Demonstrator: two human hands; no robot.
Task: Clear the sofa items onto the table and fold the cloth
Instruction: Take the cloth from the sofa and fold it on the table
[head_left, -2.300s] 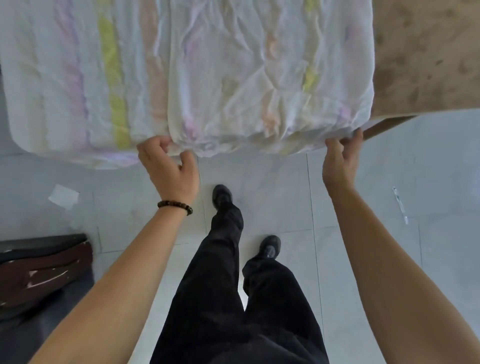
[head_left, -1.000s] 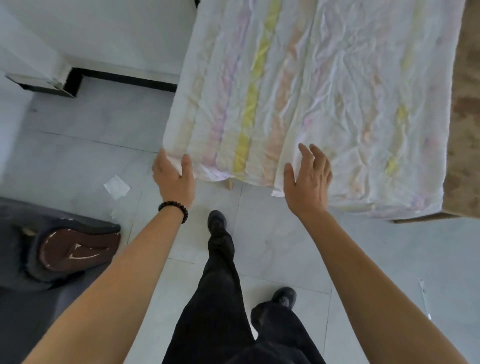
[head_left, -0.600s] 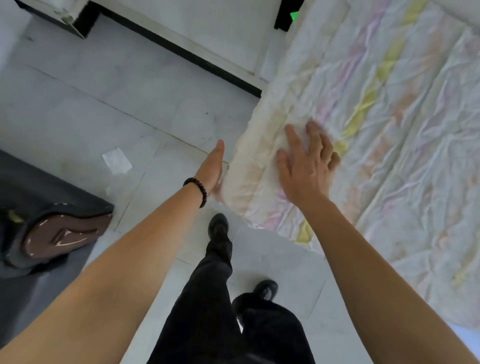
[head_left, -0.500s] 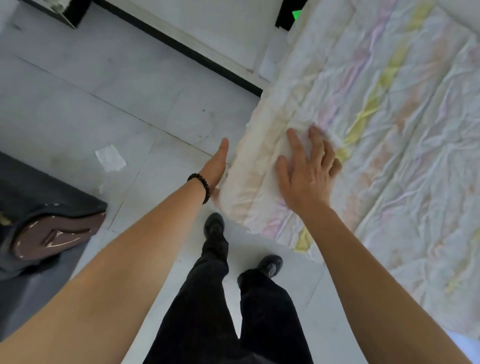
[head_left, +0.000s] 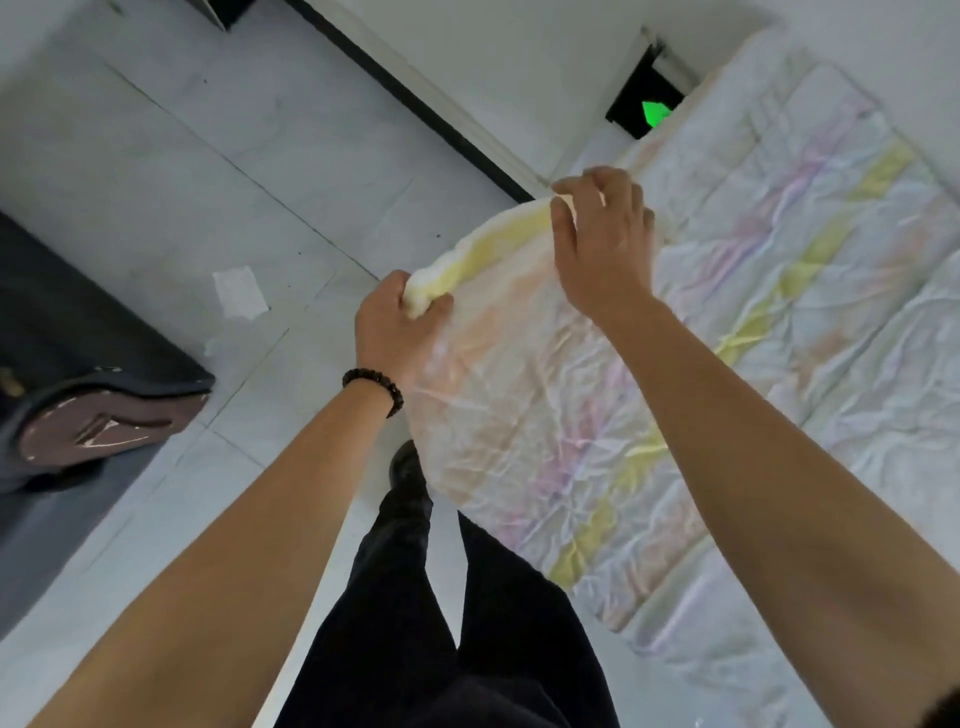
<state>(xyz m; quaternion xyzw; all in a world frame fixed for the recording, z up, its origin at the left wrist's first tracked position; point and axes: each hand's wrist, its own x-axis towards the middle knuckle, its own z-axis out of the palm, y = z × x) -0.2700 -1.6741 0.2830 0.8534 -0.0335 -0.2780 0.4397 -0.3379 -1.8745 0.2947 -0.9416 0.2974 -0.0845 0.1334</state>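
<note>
Both hands have come off the flat of the striped cloth (head_left: 545, 415) since the half-second before and now hold its left-hand edge raised.

Nearest, the left hand (head_left: 402, 325), with a bead bracelet (head_left: 374, 387) at the wrist, has its fingers curled round a bunched, yellow-striped part of the hem. Just beyond, the right hand (head_left: 602, 249) pinches the same hem further along, so the hands are apart with the edge slung slack between them. Below them the lifted flap hangs down at the table's near left corner. The rest lies spread and creased over the table, which it hides entirely.

It looks thin, light and limp, so it should sag wherever it is unsupported. I would hold it at the hem, hands wider apart toward the corners, to keep the fold line straight.

On the floor (head_left: 156, 182) to the left lie a paper scrap (head_left: 240, 292) and a dark case (head_left: 93, 426).
</note>
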